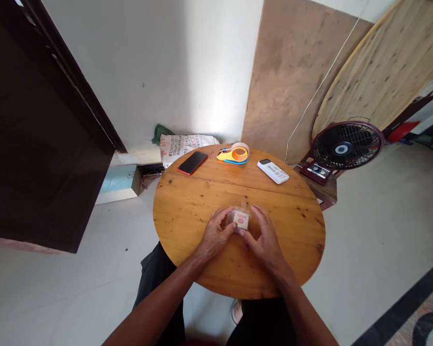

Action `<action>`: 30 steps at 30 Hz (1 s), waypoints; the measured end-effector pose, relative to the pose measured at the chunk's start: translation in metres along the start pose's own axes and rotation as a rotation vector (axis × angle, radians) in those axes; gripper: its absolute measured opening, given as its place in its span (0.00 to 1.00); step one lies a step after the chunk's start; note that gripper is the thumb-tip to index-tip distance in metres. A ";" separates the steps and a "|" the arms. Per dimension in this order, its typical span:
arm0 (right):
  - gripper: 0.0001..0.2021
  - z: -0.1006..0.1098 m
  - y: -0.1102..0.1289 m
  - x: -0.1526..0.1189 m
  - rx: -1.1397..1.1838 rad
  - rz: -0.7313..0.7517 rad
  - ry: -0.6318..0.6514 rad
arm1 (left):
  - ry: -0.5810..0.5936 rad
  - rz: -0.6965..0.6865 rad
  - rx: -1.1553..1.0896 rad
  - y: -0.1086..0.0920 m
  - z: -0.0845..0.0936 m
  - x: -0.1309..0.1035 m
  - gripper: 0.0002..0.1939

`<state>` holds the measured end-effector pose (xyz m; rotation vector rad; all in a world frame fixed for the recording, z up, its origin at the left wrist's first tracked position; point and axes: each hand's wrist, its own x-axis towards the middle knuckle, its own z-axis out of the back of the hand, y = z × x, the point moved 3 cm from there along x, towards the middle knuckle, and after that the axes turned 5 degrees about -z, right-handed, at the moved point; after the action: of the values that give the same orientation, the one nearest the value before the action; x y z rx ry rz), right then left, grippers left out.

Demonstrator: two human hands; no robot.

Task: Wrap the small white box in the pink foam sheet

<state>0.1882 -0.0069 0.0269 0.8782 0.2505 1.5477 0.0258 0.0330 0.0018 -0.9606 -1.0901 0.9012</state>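
Observation:
A small clear plastic box (241,220) with a pale, red-printed insert sits near the middle of the round wooden table. My left hand (217,229) grips its left side, with the thumb on the front and the fingers behind. On the other side, my right hand (265,239) is curved with thumb and fingers apart. Its thumb tip is close to the box's lower right corner; whether it touches I cannot tell. A clear flap or strip seems to stick up from the box's far edge.
Along the far side of the wooden table (187,211) lie a red-edged phone (192,163), an orange and blue tape dispenser (234,154) and a white device with a dark panel (273,171). A fan (346,146) stands at the right. Behind the table is a printed sack (180,146).

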 end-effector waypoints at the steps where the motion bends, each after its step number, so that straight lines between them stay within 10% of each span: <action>1: 0.26 0.002 -0.005 0.003 0.062 -0.063 -0.008 | 0.003 -0.010 0.004 -0.001 0.000 0.000 0.22; 9: 0.16 -0.004 -0.057 0.059 0.221 -0.372 0.186 | 0.045 -0.115 0.073 -0.003 -0.001 0.002 0.16; 17: 0.17 -0.035 -0.049 0.091 0.442 -0.460 0.318 | 0.043 -0.159 0.104 -0.003 -0.002 0.001 0.16; 30: 0.13 -0.007 -0.016 0.066 0.209 -0.076 0.291 | 0.026 -0.162 0.130 -0.004 -0.002 0.004 0.14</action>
<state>0.1997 0.0596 0.0370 0.7918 0.6581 1.5955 0.0291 0.0349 0.0066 -0.7633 -1.0583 0.8138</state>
